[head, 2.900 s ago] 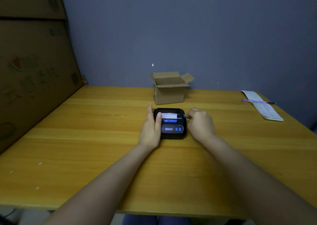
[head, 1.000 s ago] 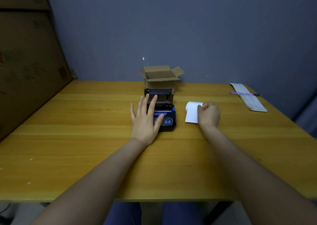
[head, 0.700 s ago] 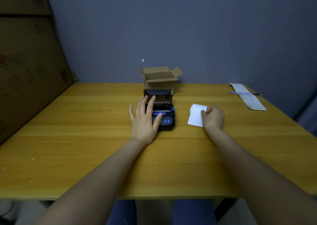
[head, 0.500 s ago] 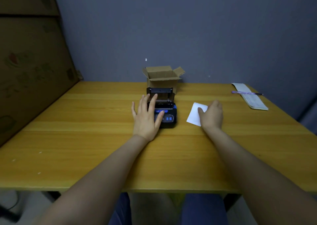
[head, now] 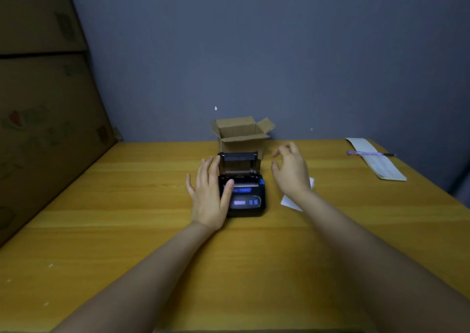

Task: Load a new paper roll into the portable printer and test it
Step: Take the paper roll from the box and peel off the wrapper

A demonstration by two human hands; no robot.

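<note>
A small black portable printer (head: 246,198) sits mid-table with its lid (head: 239,161) flipped up and a lit display on its front. My left hand (head: 209,195) lies flat against the printer's left side, thumb resting on its top. My right hand (head: 291,171) hovers empty, fingers spread, just right of the raised lid. A white slip of paper (head: 290,201) lies on the table under my right wrist, mostly covered by it. No paper roll is visible.
An open brown cardboard box (head: 241,135) stands right behind the printer. A long white booklet (head: 379,162) with a purple pen (head: 366,153) on it lies at the far right. Large cardboard sheets (head: 43,104) lean along the left side of the wooden table (head: 127,231).
The printer lid was opened. My right hand drew a white paper out to the right, laid it on the table, let go, and rose toward the lid. My left hand stayed on the printer.
</note>
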